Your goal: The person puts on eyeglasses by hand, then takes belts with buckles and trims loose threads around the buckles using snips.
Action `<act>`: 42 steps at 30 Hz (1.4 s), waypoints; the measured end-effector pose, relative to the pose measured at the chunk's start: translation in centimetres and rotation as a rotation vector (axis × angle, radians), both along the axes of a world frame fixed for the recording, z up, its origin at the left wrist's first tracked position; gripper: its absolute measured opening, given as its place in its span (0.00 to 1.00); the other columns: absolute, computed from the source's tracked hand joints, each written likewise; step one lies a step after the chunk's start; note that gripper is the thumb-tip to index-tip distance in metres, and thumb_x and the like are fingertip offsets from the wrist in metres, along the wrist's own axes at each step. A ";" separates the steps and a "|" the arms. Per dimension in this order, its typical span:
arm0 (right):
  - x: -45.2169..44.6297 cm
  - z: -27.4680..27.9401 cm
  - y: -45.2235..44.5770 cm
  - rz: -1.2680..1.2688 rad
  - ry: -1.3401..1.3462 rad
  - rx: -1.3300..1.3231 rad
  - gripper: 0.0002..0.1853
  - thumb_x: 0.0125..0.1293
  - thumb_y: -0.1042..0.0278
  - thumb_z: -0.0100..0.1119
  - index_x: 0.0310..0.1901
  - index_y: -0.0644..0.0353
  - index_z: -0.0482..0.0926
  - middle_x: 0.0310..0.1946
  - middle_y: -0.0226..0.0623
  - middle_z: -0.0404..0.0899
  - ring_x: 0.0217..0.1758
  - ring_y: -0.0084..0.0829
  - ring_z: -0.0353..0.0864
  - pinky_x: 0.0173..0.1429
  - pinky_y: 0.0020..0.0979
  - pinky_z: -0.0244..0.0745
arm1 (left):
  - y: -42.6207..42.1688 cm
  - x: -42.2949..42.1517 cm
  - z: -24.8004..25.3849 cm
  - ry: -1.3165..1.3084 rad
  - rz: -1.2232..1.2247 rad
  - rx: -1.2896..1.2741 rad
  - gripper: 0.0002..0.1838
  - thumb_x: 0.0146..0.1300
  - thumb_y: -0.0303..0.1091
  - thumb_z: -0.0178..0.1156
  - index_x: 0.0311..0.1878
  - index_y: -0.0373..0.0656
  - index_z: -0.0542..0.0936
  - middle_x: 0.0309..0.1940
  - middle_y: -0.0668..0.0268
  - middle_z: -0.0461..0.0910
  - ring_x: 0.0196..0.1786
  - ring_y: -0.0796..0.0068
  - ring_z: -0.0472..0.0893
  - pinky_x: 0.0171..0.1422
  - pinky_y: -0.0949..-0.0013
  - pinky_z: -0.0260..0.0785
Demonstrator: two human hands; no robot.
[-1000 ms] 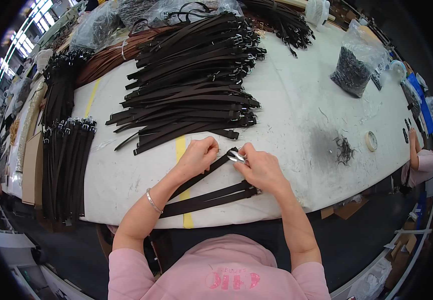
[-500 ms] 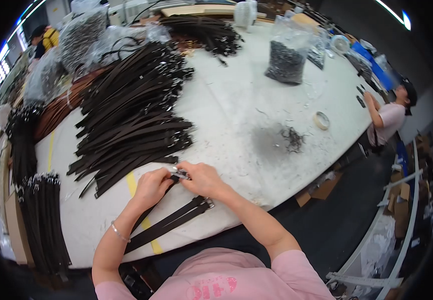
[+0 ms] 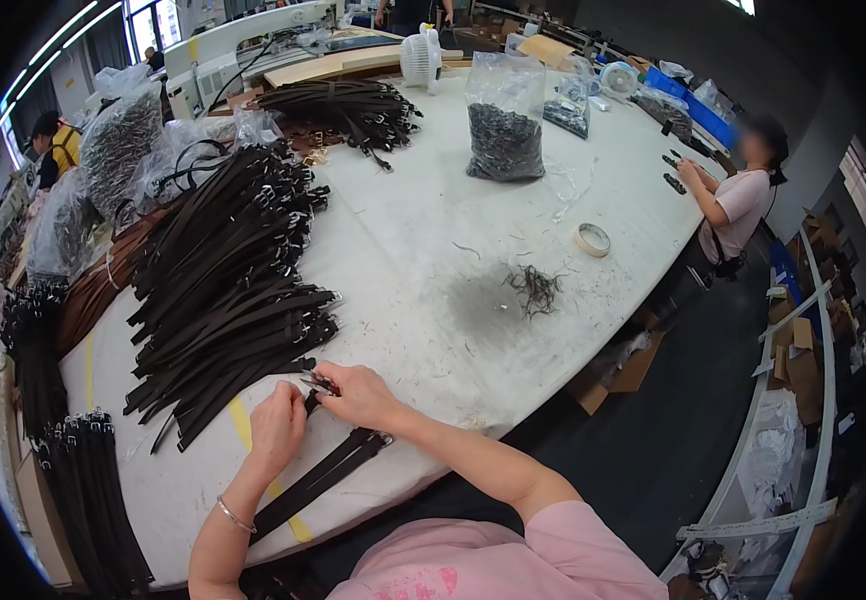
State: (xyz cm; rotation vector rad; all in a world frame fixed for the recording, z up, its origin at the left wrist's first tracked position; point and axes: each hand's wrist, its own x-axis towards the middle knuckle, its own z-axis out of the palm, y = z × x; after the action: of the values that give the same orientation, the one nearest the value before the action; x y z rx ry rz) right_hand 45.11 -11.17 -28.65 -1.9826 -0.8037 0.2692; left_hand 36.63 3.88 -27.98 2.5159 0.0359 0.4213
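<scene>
My right hand (image 3: 355, 394) is closed around a small metal tool (image 3: 321, 384), its tips at the end of a dark strap (image 3: 310, 403). Close beside it, my left hand (image 3: 278, 424) has its fingers pressed together at the same strap, which runs mostly hidden behind the hand. Nearer my body lie loose dark straps (image 3: 323, 476) with a metal buckle at their right end. Just beyond my hands spreads a large pile of dark buckled straps (image 3: 223, 270).
On the pale table (image 3: 403, 250) are a bag of dark pieces (image 3: 505, 140), a tape roll (image 3: 592, 240), dark scraps (image 3: 533, 291) and a white fan (image 3: 420, 60). A strap bundle (image 3: 93, 490) hangs at the left edge. A co-worker (image 3: 738, 195) is at the far right.
The view has swung to the right, bringing more of the co-worker and room into sight. My hands have drawn together at the strap end, the tool still in my right hand.
</scene>
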 end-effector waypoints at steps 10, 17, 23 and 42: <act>0.2 0.4 -0.3 -0.074 0.098 0.206 0.12 0.55 0.66 0.60 0.35 0.64 0.73 0.22 0.41 0.75 0.25 0.42 0.74 0.32 0.39 0.69 | -0.1 0.6 0.2 -0.322 -0.286 0.544 0.05 0.47 0.25 0.53 0.27 0.41 0.68 0.23 0.61 0.68 0.28 0.64 0.72 0.30 0.65 0.67; 0.9 -0.4 -1.5 -0.020 -0.164 -0.039 0.11 0.55 0.63 0.61 0.35 0.62 0.76 0.24 0.43 0.77 0.30 0.44 0.77 0.34 0.39 0.70 | -1.6 -0.6 -0.3 -0.235 -0.385 0.584 0.04 0.47 0.27 0.54 0.27 0.42 0.69 0.24 0.64 0.68 0.29 0.66 0.72 0.30 0.65 0.67; 1.6 0.3 -2.8 -0.016 -0.061 -0.138 0.12 0.57 0.63 0.60 0.39 0.61 0.76 0.22 0.45 0.77 0.27 0.45 0.77 0.32 0.40 0.70 | -0.2 0.0 0.5 -0.023 -0.091 -0.223 0.02 0.53 0.21 0.56 0.27 0.34 0.73 0.20 0.56 0.77 0.23 0.65 0.78 0.29 0.68 0.69; 0.5 1.0 -1.9 0.044 -0.114 -0.264 0.11 0.57 0.64 0.59 0.33 0.64 0.73 0.21 0.45 0.78 0.26 0.48 0.79 0.32 0.44 0.71 | 0.1 1.0 0.8 0.080 -0.016 -0.451 0.08 0.57 0.21 0.49 0.35 0.32 0.78 0.18 0.62 0.75 0.21 0.80 0.73 0.25 0.74 0.64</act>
State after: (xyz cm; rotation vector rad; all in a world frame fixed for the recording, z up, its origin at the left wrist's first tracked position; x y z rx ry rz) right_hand 45.62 -13.09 -27.65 -2.2459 -0.9235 0.3033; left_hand 37.66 4.01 -27.17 2.0849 0.1277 0.2695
